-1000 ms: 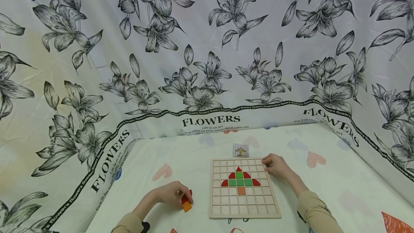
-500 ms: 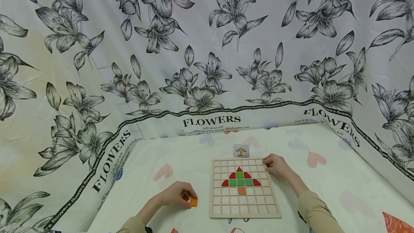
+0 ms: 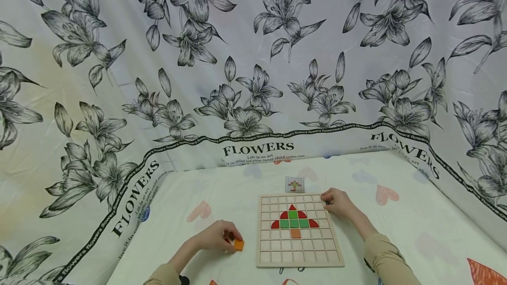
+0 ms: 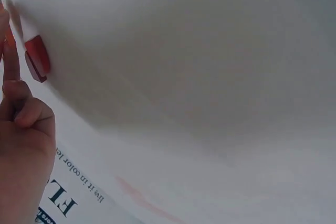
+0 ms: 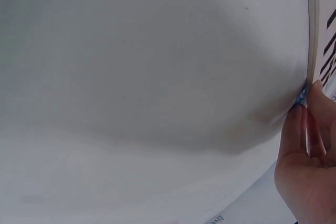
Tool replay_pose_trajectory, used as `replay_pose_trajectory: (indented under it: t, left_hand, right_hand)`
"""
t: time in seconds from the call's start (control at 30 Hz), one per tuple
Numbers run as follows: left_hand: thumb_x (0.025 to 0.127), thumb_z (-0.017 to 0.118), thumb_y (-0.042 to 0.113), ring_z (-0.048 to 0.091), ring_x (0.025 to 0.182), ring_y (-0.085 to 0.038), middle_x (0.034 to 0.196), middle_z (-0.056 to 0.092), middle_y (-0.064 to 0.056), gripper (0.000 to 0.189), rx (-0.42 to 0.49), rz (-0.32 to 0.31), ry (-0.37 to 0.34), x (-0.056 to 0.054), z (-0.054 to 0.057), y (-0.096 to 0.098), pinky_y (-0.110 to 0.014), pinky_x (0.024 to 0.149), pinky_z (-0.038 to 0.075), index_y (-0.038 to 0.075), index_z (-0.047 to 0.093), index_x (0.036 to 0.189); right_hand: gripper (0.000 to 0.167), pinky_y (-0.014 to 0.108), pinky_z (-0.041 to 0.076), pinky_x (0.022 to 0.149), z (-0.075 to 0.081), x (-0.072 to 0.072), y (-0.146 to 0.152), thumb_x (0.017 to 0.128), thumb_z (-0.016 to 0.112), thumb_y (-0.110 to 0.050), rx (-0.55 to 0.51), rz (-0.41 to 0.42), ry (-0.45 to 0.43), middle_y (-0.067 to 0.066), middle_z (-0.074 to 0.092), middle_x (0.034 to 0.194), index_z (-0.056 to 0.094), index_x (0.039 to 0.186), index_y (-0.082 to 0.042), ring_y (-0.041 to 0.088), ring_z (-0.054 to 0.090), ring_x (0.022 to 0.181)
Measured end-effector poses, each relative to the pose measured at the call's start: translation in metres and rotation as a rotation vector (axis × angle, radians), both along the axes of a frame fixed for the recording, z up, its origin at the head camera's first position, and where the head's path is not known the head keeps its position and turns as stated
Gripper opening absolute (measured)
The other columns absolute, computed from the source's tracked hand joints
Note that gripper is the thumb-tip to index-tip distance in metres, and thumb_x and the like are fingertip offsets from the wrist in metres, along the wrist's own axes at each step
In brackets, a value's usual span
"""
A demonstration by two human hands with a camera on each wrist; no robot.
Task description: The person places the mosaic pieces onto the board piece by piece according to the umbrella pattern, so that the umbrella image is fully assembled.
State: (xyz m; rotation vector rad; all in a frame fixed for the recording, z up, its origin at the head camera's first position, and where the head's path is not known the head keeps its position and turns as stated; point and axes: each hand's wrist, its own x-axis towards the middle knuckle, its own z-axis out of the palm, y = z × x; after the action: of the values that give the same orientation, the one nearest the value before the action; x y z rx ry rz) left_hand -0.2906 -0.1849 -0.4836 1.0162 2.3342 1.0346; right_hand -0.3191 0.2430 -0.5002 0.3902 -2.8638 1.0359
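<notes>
In the head view my left hand (image 3: 215, 236) pinches an orange square tile (image 3: 239, 245) between thumb and fingers, left of the wooden grid board (image 3: 299, 264). Red tiles (image 4: 38, 56) lie on the cloth under that hand in the left wrist view, partly hidden by it in the head view. On the board, red, green and orange pieces form a tree shape (image 3: 293, 222). My right hand (image 3: 338, 202) grips the board's far right corner with thumb and fingertips. A bit of blue (image 5: 301, 97) shows by those fingertips in the right wrist view; its kind is unclear.
A small pattern card (image 3: 295, 184) with a similar tree lies just beyond the board. Pale cloth with printed hearts (image 3: 387, 195) covers the table. Flower-printed curtains (image 3: 253, 100) rise at the back and both sides.
The left hand has moved slightly right and away from me, now with the orange tile at its fingertips, while the red tiles are mostly hidden behind it. The right hand and the board have stayed put.
</notes>
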Motion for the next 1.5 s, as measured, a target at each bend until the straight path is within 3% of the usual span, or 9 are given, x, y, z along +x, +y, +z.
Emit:
replay_pose_trajectory:
  t: [0.2, 0.3, 0.53, 0.8, 0.97, 1.23, 1.5]
  left_hand:
    - [0.078, 0.076, 0.016, 0.044, 0.059, -0.004, 0.083, 0.066, -0.008, 0.02, -0.024, 0.141, 0.008, -0.005, 0.004, 0.018, -0.017, 0.055, 0.038, 0.016, 0.073, 0.098]
    - [0.079, 0.076, 0.019, 0.04, 0.057, -0.003, 0.078, 0.062, -0.006, 0.02, -0.024, 0.168, 0.004, -0.008, 0.006, 0.031, -0.017, 0.05, 0.035, 0.019, 0.073, 0.099]
    - [0.079, 0.076, 0.019, 0.039, 0.062, -0.003, 0.096, 0.069, 0.001, 0.019, 0.022, 0.138, 0.055, -0.013, 0.012, 0.065, -0.017, 0.058, 0.033, 0.017, 0.073, 0.098]
    - [0.078, 0.078, 0.017, 0.038, 0.06, -0.004, 0.094, 0.069, 0.002, 0.02, 0.007, 0.138, 0.04, -0.01, 0.015, 0.104, -0.016, 0.056, 0.03, 0.013, 0.074, 0.097]
    - [0.077, 0.078, 0.017, 0.035, 0.055, -0.005, 0.087, 0.068, 0.004, 0.019, -0.015, 0.092, 0.074, -0.006, 0.013, 0.122, -0.016, 0.053, 0.028, 0.012, 0.074, 0.095]
    - [0.076, 0.08, 0.019, 0.053, 0.079, -0.004, 0.094, 0.07, 0.008, 0.02, -0.055, 0.031, 0.125, 0.003, 0.007, 0.145, -0.013, 0.067, 0.039, 0.016, 0.075, 0.095]
    - [0.075, 0.08, 0.022, 0.055, 0.088, 0.003, 0.094, 0.07, 0.013, 0.02, -0.104, 0.036, 0.147, 0.012, 0.001, 0.154, -0.016, 0.078, 0.043, 0.02, 0.074, 0.094]
  right_hand:
    - [0.03, 0.045, 0.052, 0.082, 0.003, 0.001, 0.0, 0.077, 0.07, 0.005, -0.006, 0.017, 0.006, 0.023, 0.062, 0.107, 0.066, 0.106, 0.012, 0.039, 0.061, 0.098]
    - [0.03, 0.044, 0.052, 0.082, 0.003, 0.001, -0.001, 0.077, 0.07, 0.005, -0.009, 0.013, -0.001, 0.022, 0.062, 0.107, 0.066, 0.106, 0.012, 0.039, 0.061, 0.098]
    - [0.03, 0.044, 0.052, 0.082, 0.001, 0.0, -0.001, 0.077, 0.07, 0.005, 0.002, -0.003, -0.012, 0.022, 0.062, 0.108, 0.066, 0.106, 0.012, 0.038, 0.061, 0.097]
    - [0.031, 0.043, 0.052, 0.081, 0.003, 0.003, -0.003, 0.077, 0.07, 0.005, -0.013, 0.003, -0.009, 0.023, 0.062, 0.107, 0.065, 0.106, 0.013, 0.038, 0.061, 0.097]
    - [0.031, 0.044, 0.052, 0.082, 0.003, 0.003, -0.003, 0.077, 0.07, 0.005, -0.022, -0.004, -0.014, 0.022, 0.062, 0.107, 0.065, 0.107, 0.013, 0.038, 0.061, 0.097]
    - [0.031, 0.043, 0.053, 0.081, 0.003, 0.002, -0.003, 0.078, 0.07, 0.004, -0.006, 0.003, -0.003, 0.022, 0.063, 0.107, 0.066, 0.107, 0.013, 0.038, 0.061, 0.098]
    - [0.031, 0.043, 0.053, 0.081, 0.002, 0.003, -0.002, 0.077, 0.07, 0.004, -0.005, 0.007, 0.007, 0.021, 0.063, 0.107, 0.066, 0.106, 0.013, 0.038, 0.061, 0.098]
